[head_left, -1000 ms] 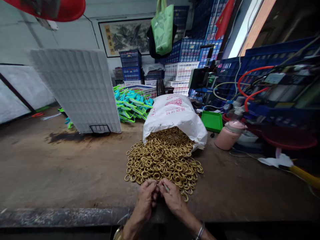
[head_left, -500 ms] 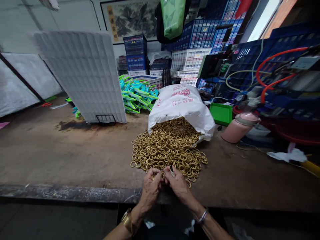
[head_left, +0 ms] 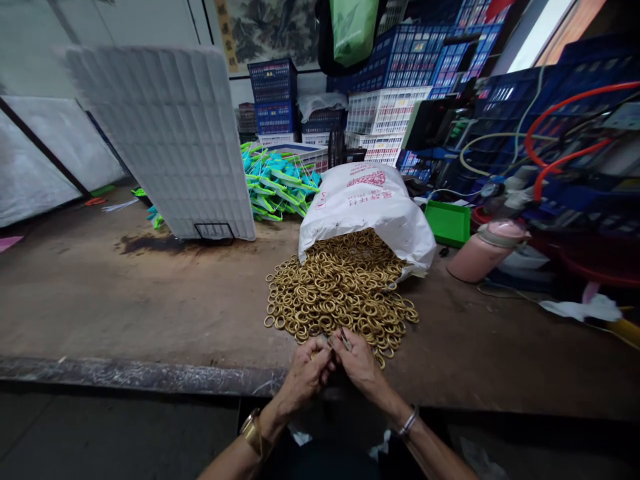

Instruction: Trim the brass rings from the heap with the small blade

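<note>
A heap of brass rings (head_left: 340, 293) spills from a white sack (head_left: 367, 207) lying on its side on the brown worktable (head_left: 150, 307). My left hand (head_left: 306, 373) and my right hand (head_left: 360, 365) meet at the near edge of the heap, fingertips together. A brass ring shows between the fingers of my left hand. My right hand pinches a thin grey metal piece (head_left: 345, 340) that sticks up between the fingers. A gold watch is on my left wrist and a bangle on my right.
A white gridded tray stack (head_left: 165, 140) stands upright at the back left. Teal and green plastic parts (head_left: 275, 183) lie behind it. A green tray (head_left: 447, 223), a pink flask (head_left: 485, 250), hoses and stacked blue and white crates (head_left: 380, 113) crowd the right and back.
The camera has tilted down, so the table slid up in view. Both hands stay together at the near edge of the ring heap, with small finger movements.
</note>
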Demonstrator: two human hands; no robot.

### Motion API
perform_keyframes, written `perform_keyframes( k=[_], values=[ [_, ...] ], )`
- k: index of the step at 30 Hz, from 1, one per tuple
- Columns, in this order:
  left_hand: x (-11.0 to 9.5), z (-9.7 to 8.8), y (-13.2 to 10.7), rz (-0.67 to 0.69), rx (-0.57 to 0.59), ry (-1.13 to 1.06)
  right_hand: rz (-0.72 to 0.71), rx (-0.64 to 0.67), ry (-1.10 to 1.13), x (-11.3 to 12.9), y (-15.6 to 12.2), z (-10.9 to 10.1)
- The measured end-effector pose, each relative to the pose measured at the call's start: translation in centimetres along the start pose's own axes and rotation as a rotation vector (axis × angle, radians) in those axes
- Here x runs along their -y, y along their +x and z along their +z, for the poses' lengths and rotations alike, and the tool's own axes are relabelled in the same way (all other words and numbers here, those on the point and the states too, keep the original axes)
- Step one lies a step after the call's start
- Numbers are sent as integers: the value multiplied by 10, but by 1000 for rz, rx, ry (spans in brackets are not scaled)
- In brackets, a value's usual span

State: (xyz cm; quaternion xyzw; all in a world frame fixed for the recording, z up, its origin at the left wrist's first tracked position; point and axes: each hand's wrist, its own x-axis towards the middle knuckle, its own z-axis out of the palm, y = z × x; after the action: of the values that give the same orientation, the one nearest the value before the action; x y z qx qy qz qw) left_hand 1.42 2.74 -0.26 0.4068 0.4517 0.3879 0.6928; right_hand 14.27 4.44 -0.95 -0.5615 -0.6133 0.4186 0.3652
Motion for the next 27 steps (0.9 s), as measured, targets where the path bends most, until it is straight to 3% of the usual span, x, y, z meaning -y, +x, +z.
perform_keyframes(
  k=[3,6,11,14,21,27],
  values=[
    [0,1,-3,-34,7,-69,-10,-42,-71,1,0,-3],
    [-2,2,-6,-27,5,-132,-70,-102,-290,-2,-3,-7],
    [-5,0,-8,-6,36,-156,-109,43,-592,-5,-11,-6],
    [-4,0,-7,4,30,-142,-105,61,-703,-6,-12,-2],
    [-3,-1,-9,-11,-34,-72,-105,59,-820,-6,-14,2],
    [-4,-4,-21,-14,30,-135,-47,6,-869,-1,-7,-7]
  ],
)
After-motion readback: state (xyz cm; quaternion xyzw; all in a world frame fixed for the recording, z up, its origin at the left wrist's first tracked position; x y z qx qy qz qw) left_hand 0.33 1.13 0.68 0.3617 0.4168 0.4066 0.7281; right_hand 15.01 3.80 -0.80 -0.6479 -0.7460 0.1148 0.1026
